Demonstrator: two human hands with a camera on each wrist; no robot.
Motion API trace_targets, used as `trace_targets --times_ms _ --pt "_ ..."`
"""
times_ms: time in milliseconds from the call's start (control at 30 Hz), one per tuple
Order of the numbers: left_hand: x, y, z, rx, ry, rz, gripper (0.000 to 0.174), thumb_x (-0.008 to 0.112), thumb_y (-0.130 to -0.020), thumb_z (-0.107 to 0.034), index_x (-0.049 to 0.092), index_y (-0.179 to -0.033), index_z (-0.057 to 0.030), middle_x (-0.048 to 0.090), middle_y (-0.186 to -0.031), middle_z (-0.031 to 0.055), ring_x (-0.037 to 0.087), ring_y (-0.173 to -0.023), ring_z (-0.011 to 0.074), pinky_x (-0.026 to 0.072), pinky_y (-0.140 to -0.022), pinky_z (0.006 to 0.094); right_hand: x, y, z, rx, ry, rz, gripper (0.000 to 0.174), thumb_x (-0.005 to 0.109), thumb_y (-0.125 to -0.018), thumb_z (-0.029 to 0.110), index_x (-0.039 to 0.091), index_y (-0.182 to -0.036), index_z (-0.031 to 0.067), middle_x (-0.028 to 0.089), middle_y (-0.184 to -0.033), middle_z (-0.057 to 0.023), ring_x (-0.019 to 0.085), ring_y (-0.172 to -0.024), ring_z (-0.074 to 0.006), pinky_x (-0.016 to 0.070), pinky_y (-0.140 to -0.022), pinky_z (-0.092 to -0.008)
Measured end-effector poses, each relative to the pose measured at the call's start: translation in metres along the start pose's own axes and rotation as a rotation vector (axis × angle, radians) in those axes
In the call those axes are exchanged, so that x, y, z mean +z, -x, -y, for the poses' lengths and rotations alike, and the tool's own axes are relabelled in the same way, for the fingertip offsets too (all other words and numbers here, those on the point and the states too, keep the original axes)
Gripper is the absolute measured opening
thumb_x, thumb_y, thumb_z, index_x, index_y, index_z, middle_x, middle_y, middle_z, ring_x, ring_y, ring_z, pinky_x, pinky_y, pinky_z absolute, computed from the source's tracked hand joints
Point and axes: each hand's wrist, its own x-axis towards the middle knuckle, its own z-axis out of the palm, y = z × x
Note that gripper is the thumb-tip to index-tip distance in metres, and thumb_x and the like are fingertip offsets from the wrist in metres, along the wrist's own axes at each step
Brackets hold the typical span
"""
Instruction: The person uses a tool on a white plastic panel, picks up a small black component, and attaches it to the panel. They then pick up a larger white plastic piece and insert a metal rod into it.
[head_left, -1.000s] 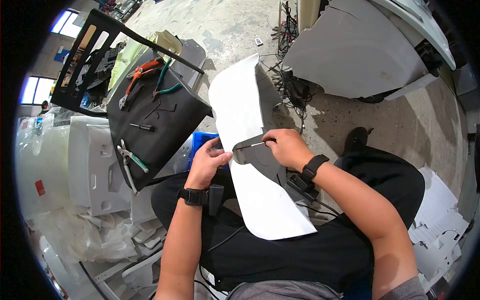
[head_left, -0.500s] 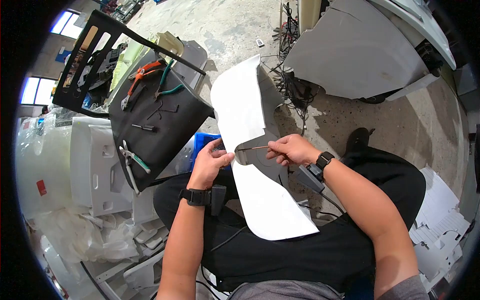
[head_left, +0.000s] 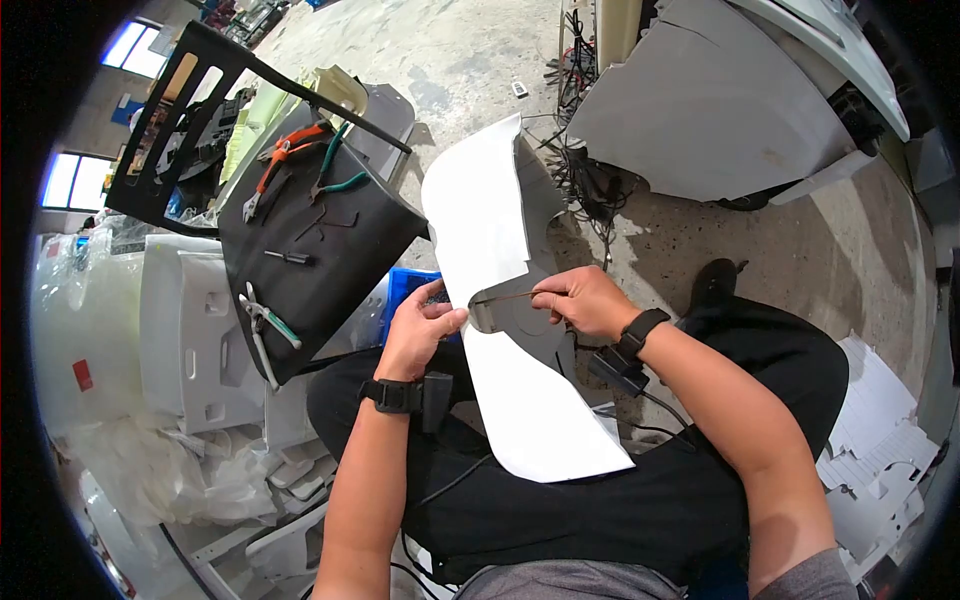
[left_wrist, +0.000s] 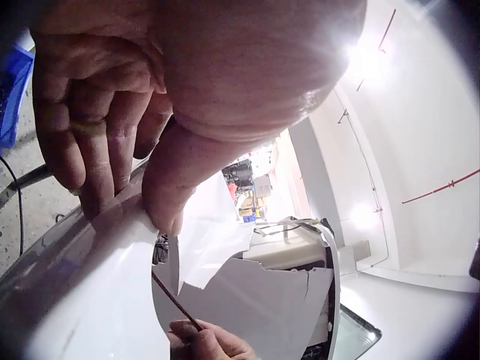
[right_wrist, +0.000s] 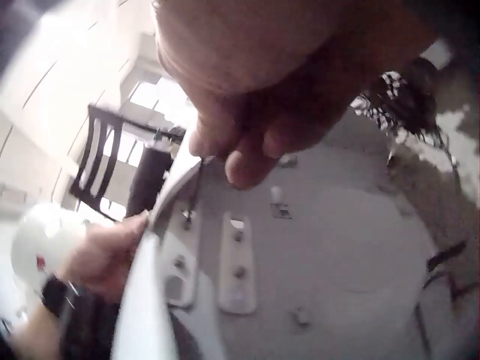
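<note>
A curved white panel (head_left: 478, 215) with a grey inner side lies across the person's lap, its narrow middle between the hands. The left hand (head_left: 418, 332) grips the panel's left edge, thumb on top; in the left wrist view the thumb and fingers of the left hand (left_wrist: 112, 112) pinch that edge. The right hand (head_left: 590, 303) pinches a thin dark rod (head_left: 510, 296), whose far end reaches the notch in the panel's middle. In the right wrist view, two light strips (right_wrist: 238, 262) with small studs lie on the grey side below the right hand (right_wrist: 255, 112); the rod's tip is blurred.
Pliers (head_left: 268, 316), a small screwdriver (head_left: 290, 257) and hex keys lie on a black chair (head_left: 350, 240) at the left. Behind the left hand is a blue bin (head_left: 400, 290). Cables (head_left: 590, 185) and a large grey panel (head_left: 710, 110) are at the upper right.
The right hand drew back to the right, then turned slightly at the wrist, still pinching the rod. The left hand and the white panel have hardly moved.
</note>
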Motion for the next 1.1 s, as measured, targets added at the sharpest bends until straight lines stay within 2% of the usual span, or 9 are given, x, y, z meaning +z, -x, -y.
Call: trace_targets --times_ms 133,233,467,533,667,733,767,933,1100 --pt "-0.003 -0.003 0.004 0.008 0.0 0.016 0.066 0.067 -0.077 -0.004 0.033 -0.131 0.0092 0.063 -0.092 0.0128 0.054 -0.072 0.0112 0.0432 -0.065 0.0236 -0.002 -0.003 -0.007 -0.383 0.472 -0.137 0.017 0.063 -0.082 0.024 0.065 -0.085 0.0077 0.062 -0.07 -0.0125 0.06 -0.062 -0.0278 0.046 -0.056 -0.036" --pt "-0.007 -0.007 0.008 -0.005 0.03 0.032 0.063 0.068 -0.075 -0.002 0.038 -0.129 0.0089 0.064 -0.094 0.0154 0.058 -0.077 0.0146 0.0459 -0.069 0.0258 -0.003 -0.004 -0.009 -0.51 0.559 -0.185 0.017 0.062 -0.082 0.024 0.063 -0.08 0.0076 0.061 -0.07 -0.013 0.058 -0.064 -0.0316 0.046 -0.056 -0.0381" --pt "-0.004 -0.005 0.003 -0.032 0.041 0.038 0.061 0.067 -0.076 0.0 0.038 -0.128 0.0098 0.064 -0.089 0.013 0.054 -0.068 0.0106 0.0429 -0.062 0.0231 -0.007 -0.011 -0.018 -0.708 0.611 -0.215 0.007 0.059 -0.079 0.016 0.061 -0.079 0.01 0.061 -0.067 -0.0097 0.06 -0.063 -0.0283 0.0472 -0.056 -0.0368" --pt "-0.006 -0.006 0.003 -0.039 0.035 0.066 0.061 0.068 -0.078 -0.005 0.037 -0.129 0.0091 0.063 -0.088 0.0098 0.053 -0.067 0.009 0.0434 -0.062 0.0212 -0.007 -0.011 -0.012 -0.893 0.734 -0.304 0.003 0.057 -0.078 0.013 0.06 -0.078 0.0114 0.06 -0.064 -0.0069 0.061 -0.061 -0.0257 0.0486 -0.056 -0.0348" --pt "-0.007 -0.006 0.002 -0.048 -0.005 0.056 0.061 0.068 -0.078 -0.005 0.037 -0.129 0.0081 0.063 -0.088 0.0091 0.054 -0.067 0.0089 0.0438 -0.062 0.0204 -0.017 -0.014 -0.011 -0.935 0.852 -0.29 0.005 0.056 -0.081 0.014 0.059 -0.078 0.0117 0.059 -0.063 -0.0061 0.062 -0.063 -0.0237 0.0496 -0.056 -0.0334" --pt "-0.007 -0.006 0.004 -0.054 0.004 0.05 0.061 0.068 -0.078 -0.005 0.038 -0.129 0.007 0.063 -0.087 0.008 0.054 -0.068 0.0087 0.0441 -0.062 0.02 -0.02 -0.005 -0.006 -0.618 1.048 -0.092 0.011 0.055 -0.083 0.017 0.057 -0.075 0.0098 0.059 -0.064 -0.008 0.062 -0.066 -0.0246 0.0496 -0.057 -0.0347" --pt "-0.004 -0.004 0.0 -0.067 0.007 0.047 0.061 0.067 -0.078 -0.005 0.037 -0.13 0.007 0.062 -0.087 0.0073 0.054 -0.068 0.0089 0.0443 -0.062 0.0198 -0.019 -0.004 -0.007 -0.616 1.046 -0.094 0.011 0.055 -0.083 0.017 0.057 -0.075 0.0098 0.059 -0.064 -0.008 0.062 -0.066 -0.0246 0.0496 -0.057 -0.0347" --pt "-0.003 -0.004 -0.001 -0.069 0.031 0.026 0.061 0.067 -0.078 -0.002 0.036 -0.13 0.0083 0.063 -0.089 0.0107 0.056 -0.07 0.0108 0.0457 -0.063 0.0218 -0.006 -0.006 -0.016 -0.585 0.672 -0.161 0.018 0.055 -0.085 0.022 0.064 -0.093 0.0086 0.064 -0.076 -0.0133 0.062 -0.072 -0.0305 0.0491 -0.065 -0.039" --pt "-0.004 -0.004 0.0 -0.051 0.032 0.026 0.061 0.067 -0.077 -0.001 0.037 -0.129 0.0091 0.064 -0.093 0.0144 0.058 -0.073 0.0125 0.0469 -0.065 0.0237 0.002 -0.014 -0.013 -0.588 0.456 -0.304 0.018 0.058 -0.084 0.02 0.065 -0.094 0.0066 0.065 -0.08 -0.014 0.062 -0.075 -0.032 0.049 -0.068 -0.0395"
